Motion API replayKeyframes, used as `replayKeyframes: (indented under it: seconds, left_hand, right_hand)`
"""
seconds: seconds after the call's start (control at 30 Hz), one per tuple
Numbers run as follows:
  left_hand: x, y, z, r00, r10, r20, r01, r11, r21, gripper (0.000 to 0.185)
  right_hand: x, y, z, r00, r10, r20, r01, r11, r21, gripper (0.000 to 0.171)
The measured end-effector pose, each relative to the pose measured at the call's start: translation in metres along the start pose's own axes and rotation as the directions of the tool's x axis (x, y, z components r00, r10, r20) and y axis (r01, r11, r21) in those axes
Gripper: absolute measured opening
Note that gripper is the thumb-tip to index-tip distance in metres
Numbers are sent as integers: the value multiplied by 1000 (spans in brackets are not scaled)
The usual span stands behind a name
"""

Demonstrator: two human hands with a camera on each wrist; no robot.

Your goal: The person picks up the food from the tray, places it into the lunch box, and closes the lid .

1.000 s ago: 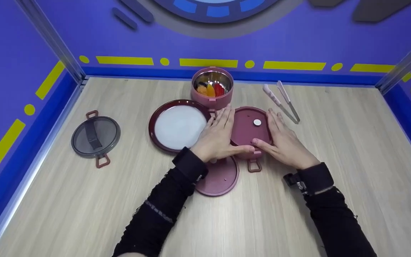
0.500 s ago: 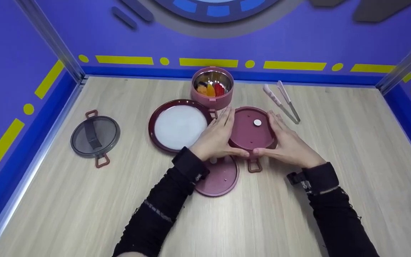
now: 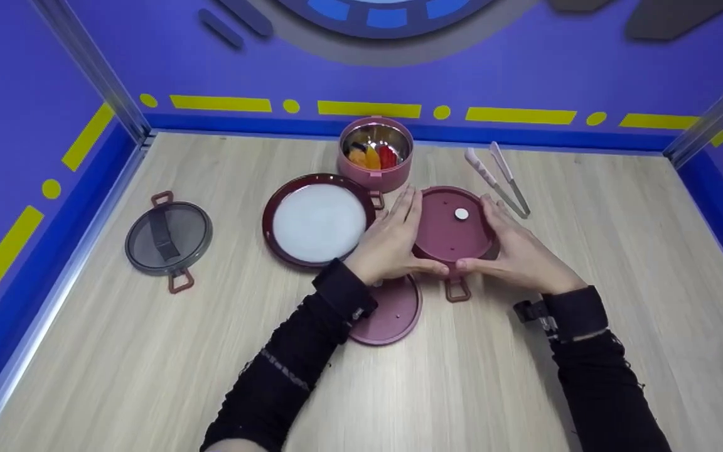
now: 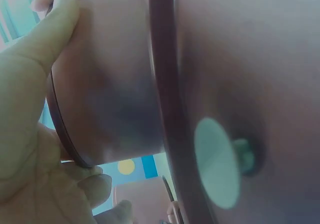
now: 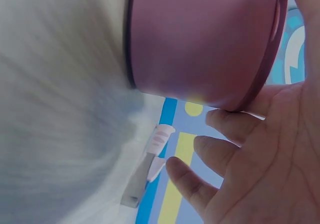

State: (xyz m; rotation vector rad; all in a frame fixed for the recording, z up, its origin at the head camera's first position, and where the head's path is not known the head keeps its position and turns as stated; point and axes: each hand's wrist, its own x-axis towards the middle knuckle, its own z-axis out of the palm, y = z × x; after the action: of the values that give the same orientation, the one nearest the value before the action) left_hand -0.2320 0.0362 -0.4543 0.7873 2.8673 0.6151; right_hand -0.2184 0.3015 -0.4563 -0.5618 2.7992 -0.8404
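Note:
A round maroon lunch box (image 3: 440,229), its flat lid fitted on top with a small white knob (image 3: 461,214), stands right of the middle. My left hand (image 3: 390,245) holds its left side, and my right hand (image 3: 515,251) holds the right side. Both thumbs meet at the near rim, above a brown loop handle (image 3: 459,291). In the left wrist view the fingers lie along the lunch box's rim, behind a loose pink lid (image 4: 250,44). The right wrist view shows fingertips at the lid edge of the lunch box (image 5: 200,39), the lower fingers spread off it.
Behind stands an uncovered pink bowl (image 3: 376,179) with colourful food pieces. A white plate with a dark red rim (image 3: 277,242) lies left of the hands. Farther left is a grey lid (image 3: 192,235) with loop handles. Tongs (image 3: 504,182) lie at the back right.
The right thumb has dropped from above the lid to the near rim, meeting the left thumb. The lunch box has shifted slightly right with both hands.

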Motion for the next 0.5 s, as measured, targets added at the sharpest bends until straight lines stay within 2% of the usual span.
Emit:
replayKeyframes:
  seconds: [0.13,0.3,0.5]
  left_hand:
    - [-1,1,0,1000,-5,-6,4,1000,-17,139]
    - [-7,0,-8,1000,5,-17,-6,998,-67,133]
    - [-23,-2,-26,998,25,-49,-29,995,-97,117]
  right_hand:
    - [-2,-3,-3,1000,3,3,-3,1000,-30,124]
    - [-9,-14,-13,1000,8,-9,-9,998,-55,121]
    - [-20,-33,-26,996,-52,-70,48,997,-53,101]
